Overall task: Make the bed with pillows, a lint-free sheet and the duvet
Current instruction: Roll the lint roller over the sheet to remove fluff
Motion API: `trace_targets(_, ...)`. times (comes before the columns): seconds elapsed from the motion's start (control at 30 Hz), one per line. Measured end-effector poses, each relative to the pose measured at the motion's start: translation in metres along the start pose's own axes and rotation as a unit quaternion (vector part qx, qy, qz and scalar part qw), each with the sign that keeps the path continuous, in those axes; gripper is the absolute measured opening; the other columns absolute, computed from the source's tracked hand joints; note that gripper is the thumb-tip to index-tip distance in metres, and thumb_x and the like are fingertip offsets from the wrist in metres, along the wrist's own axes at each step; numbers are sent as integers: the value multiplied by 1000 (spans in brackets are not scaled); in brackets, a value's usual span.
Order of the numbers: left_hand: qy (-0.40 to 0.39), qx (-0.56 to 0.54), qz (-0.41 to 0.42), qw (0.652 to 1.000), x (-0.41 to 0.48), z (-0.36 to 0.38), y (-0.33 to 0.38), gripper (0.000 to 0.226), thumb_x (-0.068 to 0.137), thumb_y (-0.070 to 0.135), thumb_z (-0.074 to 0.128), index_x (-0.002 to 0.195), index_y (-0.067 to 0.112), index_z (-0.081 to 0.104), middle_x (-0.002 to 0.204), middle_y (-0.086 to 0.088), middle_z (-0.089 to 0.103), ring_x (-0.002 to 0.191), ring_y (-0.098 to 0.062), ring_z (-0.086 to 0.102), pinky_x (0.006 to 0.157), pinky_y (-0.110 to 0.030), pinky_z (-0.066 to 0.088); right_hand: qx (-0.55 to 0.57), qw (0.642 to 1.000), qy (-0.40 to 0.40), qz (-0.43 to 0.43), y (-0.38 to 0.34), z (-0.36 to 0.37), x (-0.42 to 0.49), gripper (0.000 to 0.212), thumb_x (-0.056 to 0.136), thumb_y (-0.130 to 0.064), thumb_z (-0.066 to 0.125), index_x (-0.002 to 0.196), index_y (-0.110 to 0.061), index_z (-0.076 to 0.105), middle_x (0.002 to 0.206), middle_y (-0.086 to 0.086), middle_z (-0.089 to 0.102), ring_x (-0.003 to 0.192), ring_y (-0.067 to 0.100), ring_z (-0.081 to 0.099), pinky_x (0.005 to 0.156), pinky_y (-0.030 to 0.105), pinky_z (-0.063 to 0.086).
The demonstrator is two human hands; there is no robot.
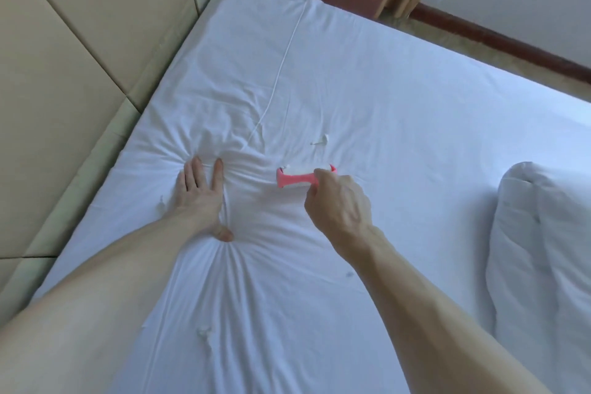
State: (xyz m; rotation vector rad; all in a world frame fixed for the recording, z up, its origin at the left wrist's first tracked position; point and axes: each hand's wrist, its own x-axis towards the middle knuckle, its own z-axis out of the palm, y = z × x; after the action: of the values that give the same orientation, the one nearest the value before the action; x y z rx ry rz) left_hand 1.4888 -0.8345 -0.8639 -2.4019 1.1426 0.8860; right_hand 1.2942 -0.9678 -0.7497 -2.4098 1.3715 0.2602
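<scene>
I judge the step in hand to be cleaning lint from the sheet (383,99), which lies spread over the bed across the middle of the frame. To do it well, I would hold the cloth tight under my left hand (200,195) and roll the pink lint roller (292,178) in short strokes toward the scrap of lint (321,140) just above it, then take the other scrap (204,333) at lower centre. The left hand presses flat, left of centre, fingers straight and spread. The right hand (339,205), at centre, has its fingers curled around the roller's handle, with the arm reaching in from the lower right.
</scene>
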Motion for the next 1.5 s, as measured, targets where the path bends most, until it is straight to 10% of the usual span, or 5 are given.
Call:
trace_targets(0.2,5,-6,-14,1000,9,12,5,176,49,82,81,138,7,-52,151,-39,-39,146,-53,-29,124,-55,-9,-30,995,90,-8,16,-16,81,35,105,-22,37,139,-20,45,98,8,55,78,29,47,67,37,32)
trace_targets(0.53,1,-19,-42,999,7,1,9,177,50,77,85,138,7,-52,151,-39,-38,146,-50,-32,125,-54,-10,7,999,17,32,36,2,87,22,90,-17,46,101,-19,66,85,-1,58,81,29,56,65,32,37)
trace_targets(0.93,2,-33,-41,999,-4,-5,8,181,43,74,90,141,16,-50,153,-34,-39,147,-46,-32,124,-52,-13,-19,997,-67,45,97,19,-94,8,92,-18,45,87,-24,47,78,-5,48,77,26,48,55,32,28)
trace_targets(1.17,2,-35,-29,999,2,0,11,183,40,72,92,142,14,-49,153,-36,-38,146,-47,-33,123,-53,-14,-26,997,65,15,69,-28,-33,26,95,-27,49,117,-30,63,92,8,65,93,36,64,67,34,38)
trace_targets(1.5,57,-17,-8,998,15,17,4,179,43,73,89,149,11,-41,155,-38,-30,148,-49,-28,125,-53,-9,-57,984,95,-137,-74,16,126,45,102,-15,46,146,-11,39,92,8,49,78,33,50,63,37,30)
